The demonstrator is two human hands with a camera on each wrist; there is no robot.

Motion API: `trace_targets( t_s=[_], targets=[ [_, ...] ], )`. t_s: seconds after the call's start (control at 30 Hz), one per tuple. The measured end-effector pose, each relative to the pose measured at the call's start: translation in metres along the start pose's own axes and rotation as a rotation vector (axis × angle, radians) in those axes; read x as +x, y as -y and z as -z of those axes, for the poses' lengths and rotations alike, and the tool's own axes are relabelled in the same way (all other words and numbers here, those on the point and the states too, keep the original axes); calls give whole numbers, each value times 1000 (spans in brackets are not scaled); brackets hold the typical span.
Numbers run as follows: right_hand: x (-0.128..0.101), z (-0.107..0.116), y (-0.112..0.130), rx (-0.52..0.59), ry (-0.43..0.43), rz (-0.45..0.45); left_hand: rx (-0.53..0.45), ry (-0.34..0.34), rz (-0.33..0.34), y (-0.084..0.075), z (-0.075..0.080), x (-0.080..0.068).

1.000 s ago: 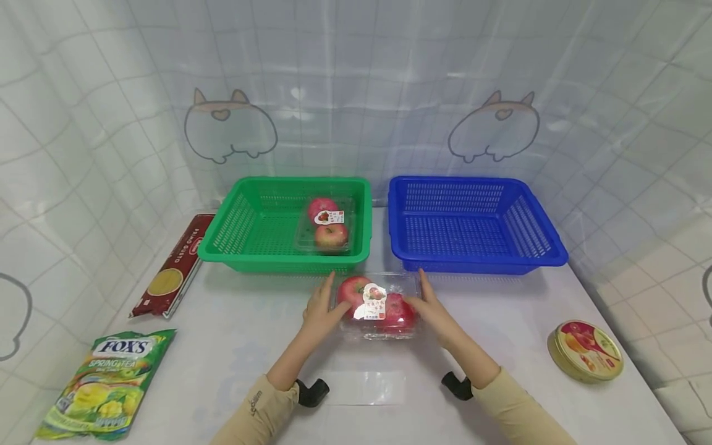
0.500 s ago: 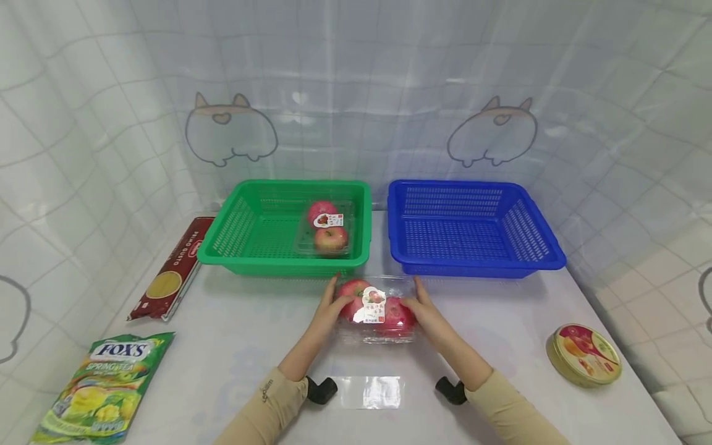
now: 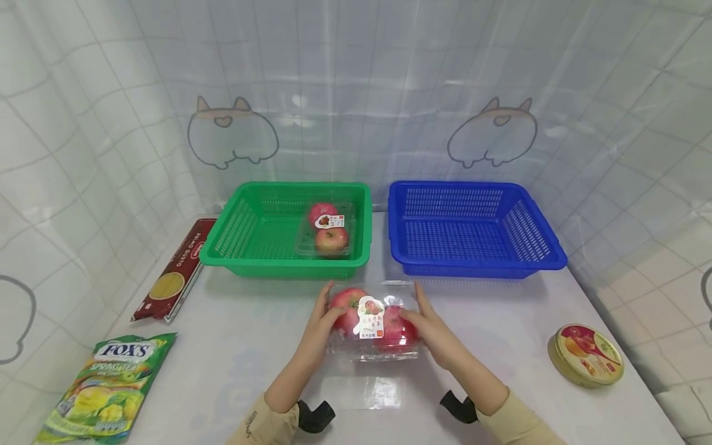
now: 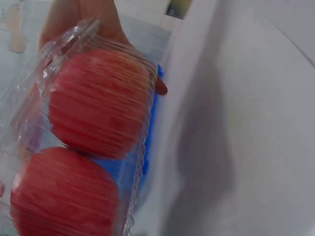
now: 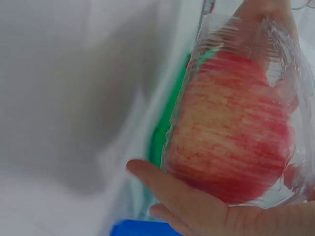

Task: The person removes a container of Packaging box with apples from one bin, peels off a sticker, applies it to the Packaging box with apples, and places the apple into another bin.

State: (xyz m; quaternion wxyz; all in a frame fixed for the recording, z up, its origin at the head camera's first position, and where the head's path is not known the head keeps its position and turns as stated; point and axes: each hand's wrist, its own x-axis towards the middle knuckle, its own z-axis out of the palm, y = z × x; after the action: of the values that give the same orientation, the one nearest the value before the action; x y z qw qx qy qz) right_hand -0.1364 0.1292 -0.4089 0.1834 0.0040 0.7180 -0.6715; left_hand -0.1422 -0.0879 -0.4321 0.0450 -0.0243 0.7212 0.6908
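A clear plastic pack of two red apples [image 3: 371, 321] with a white label is held just above the white table [image 3: 250, 346], in front of the two baskets. My left hand [image 3: 325, 318] grips its left end with the thumb over the top. My right hand [image 3: 425, 321] grips its right end. In the right wrist view the right hand's fingers [image 5: 197, 206] curve under the pack [image 5: 231, 137]. The left wrist view shows the pack [image 4: 93, 108] close up, with the right hand's fingers [image 4: 78, 19] at its far end.
A green basket [image 3: 245, 259] behind holds another apple pack [image 3: 329, 230]. An empty blue basket [image 3: 478, 266] stands to its right. A red pasta box [image 3: 175, 269] and a green Fox's candy bag [image 3: 108, 386] lie at the left, a round tin [image 3: 585, 354] at the right.
Both hands closed in on the ends of the apple pack and raised it off the table, drawing it slightly nearer to me. Nothing else has moved.
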Motion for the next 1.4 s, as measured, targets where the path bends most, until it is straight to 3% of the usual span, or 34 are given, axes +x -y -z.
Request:
trace_targets(
  t_s=[0.2, 0.47, 0.73, 0.87, 1.17, 1.4],
  targets=[
    [-2, 8, 20, -32, 62, 23, -19, -7, -13, -21, 4, -7],
    [12, 21, 33, 25, 77, 67, -166, 55, 42, -41, 15, -11],
    [32, 33, 44, 99, -32, 97, -306, 188, 108, -44, 22, -13],
    [42, 38, 50, 129, -40, 104, -352, 262, 122, -43, 20, -14],
    [59, 43, 64, 101, 130, 102, -357, 384, 174, -42, 21, -17],
    [66, 37, 74, 112, 193, 121, -355, 388, 148, -46, 23, -21]
  ],
)
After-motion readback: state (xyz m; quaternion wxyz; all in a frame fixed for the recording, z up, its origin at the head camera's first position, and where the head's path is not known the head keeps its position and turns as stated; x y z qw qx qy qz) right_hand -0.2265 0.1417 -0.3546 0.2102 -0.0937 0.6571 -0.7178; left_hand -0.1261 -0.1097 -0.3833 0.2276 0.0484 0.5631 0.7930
